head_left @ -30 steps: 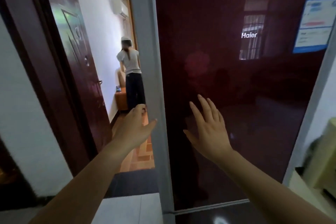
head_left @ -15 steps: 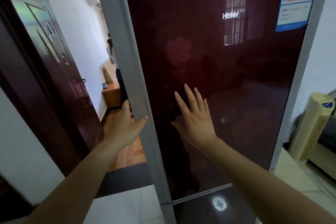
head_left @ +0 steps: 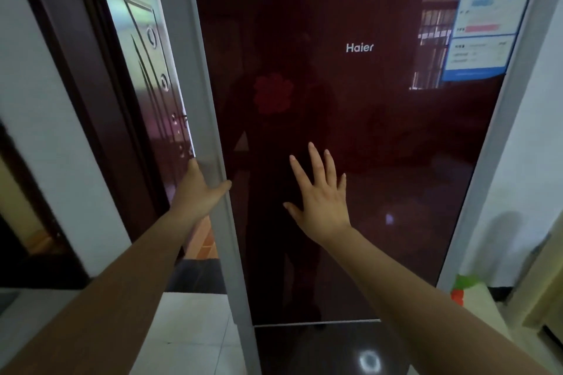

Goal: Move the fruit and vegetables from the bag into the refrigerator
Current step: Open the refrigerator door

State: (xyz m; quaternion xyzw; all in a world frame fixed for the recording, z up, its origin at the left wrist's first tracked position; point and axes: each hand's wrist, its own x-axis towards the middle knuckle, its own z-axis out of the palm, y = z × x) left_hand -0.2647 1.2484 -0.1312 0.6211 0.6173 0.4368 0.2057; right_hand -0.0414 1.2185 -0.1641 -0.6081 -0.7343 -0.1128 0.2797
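A tall refrigerator fills the view; its upper door [head_left: 380,137] is glossy dark red with a grey frame and a white brand logo. My left hand [head_left: 198,192] rests against the door's grey left edge, thumb on the front face and fingers behind the edge. My right hand [head_left: 320,195] lies flat on the red panel with its fingers spread. Below a seam sits the dark lower door [head_left: 320,350]. No bag, fruit or vegetables can be seen, and the fridge's inside is hidden.
A blue label [head_left: 487,15] is stuck at the door's top right. A dark wooden room door [head_left: 143,79] stands open at the left beside a white wall [head_left: 45,119]. White floor tiles [head_left: 189,329] lie below. A small green and red object [head_left: 463,286] sits low right.
The fridge door has swung away from me toward shut, covering the hallway and the person seen there earlier. Both hands have stayed on the door, following it.
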